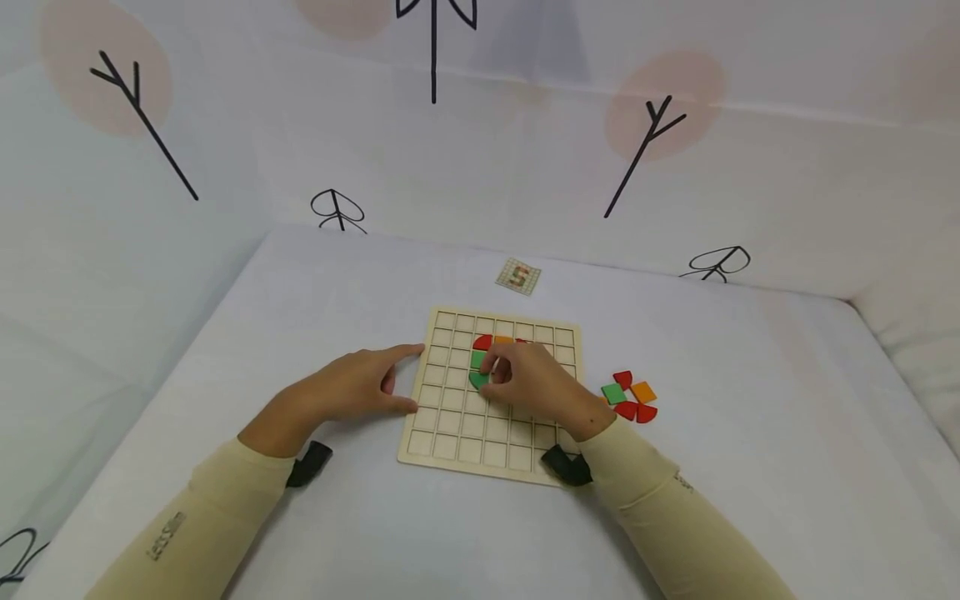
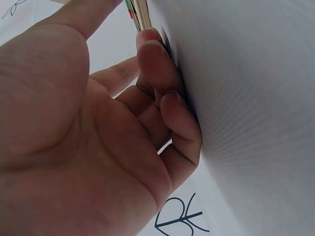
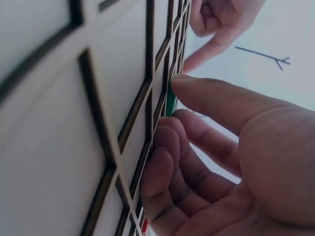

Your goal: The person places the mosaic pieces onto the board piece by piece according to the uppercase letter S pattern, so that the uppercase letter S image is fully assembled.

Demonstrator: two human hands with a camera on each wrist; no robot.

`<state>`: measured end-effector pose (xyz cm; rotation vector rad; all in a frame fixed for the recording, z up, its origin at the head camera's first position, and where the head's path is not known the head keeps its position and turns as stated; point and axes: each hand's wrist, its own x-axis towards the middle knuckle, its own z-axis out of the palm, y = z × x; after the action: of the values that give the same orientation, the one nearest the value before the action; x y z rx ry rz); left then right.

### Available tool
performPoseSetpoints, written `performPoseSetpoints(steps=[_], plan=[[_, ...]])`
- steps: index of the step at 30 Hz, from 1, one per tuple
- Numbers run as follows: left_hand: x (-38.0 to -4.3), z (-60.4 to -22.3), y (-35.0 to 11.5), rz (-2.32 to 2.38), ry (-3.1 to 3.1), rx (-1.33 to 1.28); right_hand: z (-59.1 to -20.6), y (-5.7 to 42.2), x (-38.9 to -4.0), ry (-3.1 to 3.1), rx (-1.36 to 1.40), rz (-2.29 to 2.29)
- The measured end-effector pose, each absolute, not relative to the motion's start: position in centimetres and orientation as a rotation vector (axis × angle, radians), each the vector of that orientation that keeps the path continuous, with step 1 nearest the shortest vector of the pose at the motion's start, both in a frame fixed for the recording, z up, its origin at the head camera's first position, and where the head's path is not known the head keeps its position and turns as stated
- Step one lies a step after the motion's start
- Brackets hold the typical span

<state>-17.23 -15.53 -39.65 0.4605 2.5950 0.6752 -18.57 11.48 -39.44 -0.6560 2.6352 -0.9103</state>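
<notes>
A light wooden grid board lies on the white cloth. My left hand is at its left side, index fingertip and thumb tip right at the edge; the other fingers curl under the palm. Over the middle of the grid, my right hand pinches a green quarter-circle tile between thumb and fingers, low in a cell; the tile shows between them in the right wrist view. Just above it sit a green square tile, a red quarter-circle tile and an orange tile, with another red one partly hidden by the hand.
Several loose tiles lie right of the board, among them a green square, an orange square and a red quarter circle. Behind the board is a small card with a grid pattern. A patterned cloth rises at the back.
</notes>
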Motion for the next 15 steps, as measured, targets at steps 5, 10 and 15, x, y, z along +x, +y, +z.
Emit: performPoseSetpoints(steps=[5,10,15], plan=[[-17.22,-39.52,-15.42,0.676,2.597,0.456,-39.41,11.42,-18.54,2.647,-0.647,-0.926],[-17.20,-39.50,-15.39,0.674,2.597,0.456,-39.45,11.50,-18.44,2.648,-0.649,-0.942],[-17.19,-39.52,-15.42,0.666,2.599,0.466,-39.62,11.47,-18.56,2.647,-0.652,-0.948]])
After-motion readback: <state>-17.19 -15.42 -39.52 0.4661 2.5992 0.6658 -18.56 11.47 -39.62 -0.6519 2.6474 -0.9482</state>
